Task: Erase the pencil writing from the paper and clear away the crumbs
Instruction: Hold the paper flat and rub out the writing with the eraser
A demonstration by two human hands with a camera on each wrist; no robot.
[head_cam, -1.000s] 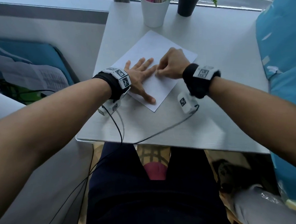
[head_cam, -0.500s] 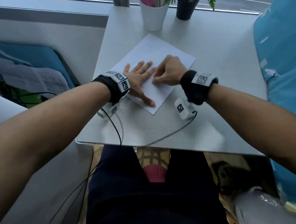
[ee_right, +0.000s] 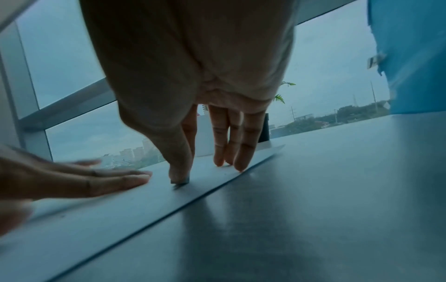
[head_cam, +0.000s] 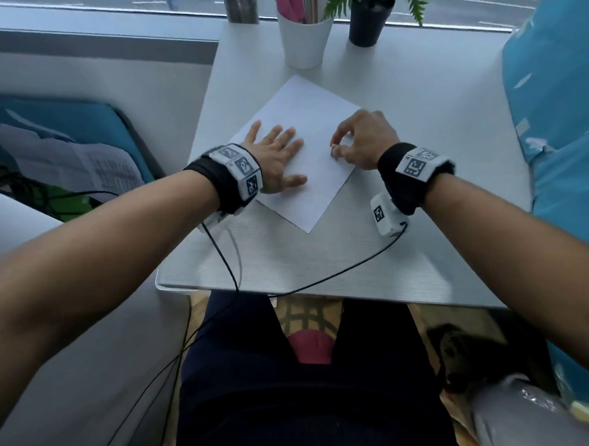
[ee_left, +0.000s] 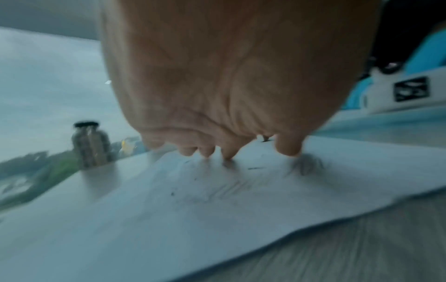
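Note:
A white sheet of paper (head_cam: 309, 116) lies slanted on the grey table (head_cam: 430, 168). My left hand (head_cam: 276, 155) rests flat on the sheet's left part, fingers spread and straight. My right hand (head_cam: 360, 141) sits at the sheet's right edge, thumb and forefinger pinching a small eraser (head_cam: 334, 151) whose tip presses on the paper (ee_right: 115, 217). The right wrist view shows that eraser (ee_right: 179, 181) as a pale blue stub, with the other fingertips (ee_right: 239, 166) touching the sheet. In the blurred left wrist view, dark crumbs (ee_left: 253, 168) and faint grey pencil traces (ee_left: 224, 190) lie on the paper (ee_left: 144, 229).
At the back stand a white cup of pens (head_cam: 305, 34), a black potted plant (head_cam: 368, 21) and a metal cylinder (head_cam: 240, 4). Sensor cables (head_cam: 227, 260) run over the table's near edge (head_cam: 324, 293). Blue fabric (head_cam: 560, 106) borders the right side.
My right hand has slid right with the eraser, away from the left fingertips it was touching, and its other fingers have spread. The left hand stays flat on the sheet.

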